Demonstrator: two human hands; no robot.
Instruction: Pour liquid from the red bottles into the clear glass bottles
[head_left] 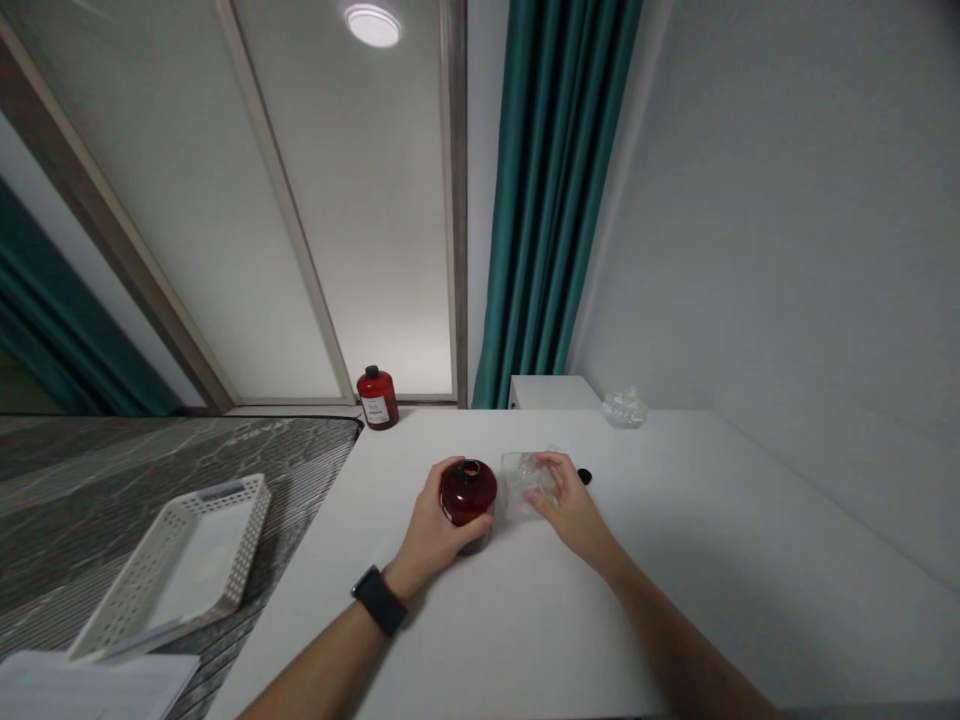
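While left hand (pixel 433 525) grips red bottle (pixel 468 492), right hand (pixel 568 503) touches clear container (pixel 525 482)

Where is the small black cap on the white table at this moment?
In the head view, the black cap lies on the white table, just beyond the right hand, which rests on a clear plastic container.

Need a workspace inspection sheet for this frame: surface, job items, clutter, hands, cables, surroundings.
Surface: white table, matte.
Job's things: open red bottle; clear plastic piece; small black cap beside it.
Clutter: second red bottle at far edge; crumpled clear wrap; white basket on grey mat.
Hands: left hand grips open bottle; right hand rests on plastic piece.
Cables: nothing seen.
Surroundings: teal curtain, ceiling light.
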